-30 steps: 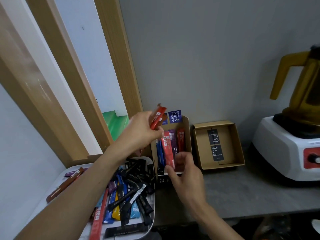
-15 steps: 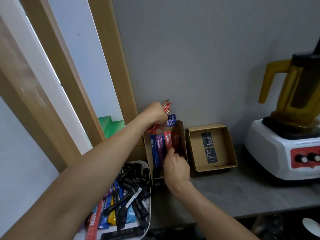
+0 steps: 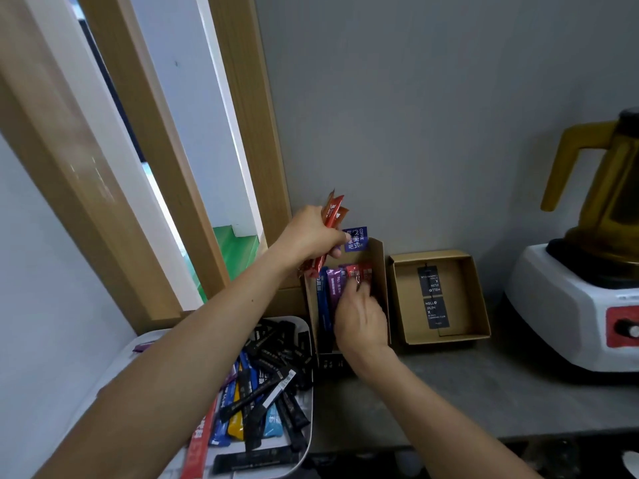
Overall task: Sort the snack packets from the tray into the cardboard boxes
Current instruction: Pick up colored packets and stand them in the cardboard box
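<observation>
Gripping a small bunch of red packets point(image 3: 332, 212) in a closed fist, the left hand point(image 3: 311, 236) hangs just above the far left corner of the narrow cardboard box point(image 3: 381, 271). Fingers and thumb wrap fully round the bunch, whose ends stick out above the knuckles and again below the heel of the hand. The right hand point(image 3: 361, 321) is down inside that same box, below the left one and a little to its right. It is palm down, and its fingers point(image 3: 356, 288) reach forward so that the tips lie against the boxed red packets point(image 3: 361, 271). (Blur hides the fingertips, so I cannot tell whether they pinch a packet or only press on it.)

Just left of the right hand's fingers, still inside the box, stand purple packets point(image 3: 334, 285), and left of those, blue packets point(image 3: 322, 299). A blue card point(image 3: 356, 238) stands at the back of the box, just beside the left thumb.

To the right of the right hand, apart from both hands, sits the square cardboard box point(image 3: 404, 299), with black tags point(image 3: 432, 299) lying on its floor. Under the left forearm the white tray point(image 3: 309, 426) holds the loose packets point(image 3: 262, 385), mostly black with blue, yellow and red among them. Well to the right of both hands a blender point(image 3: 587, 305) stands on the grey counter point(image 3: 484, 392).
</observation>
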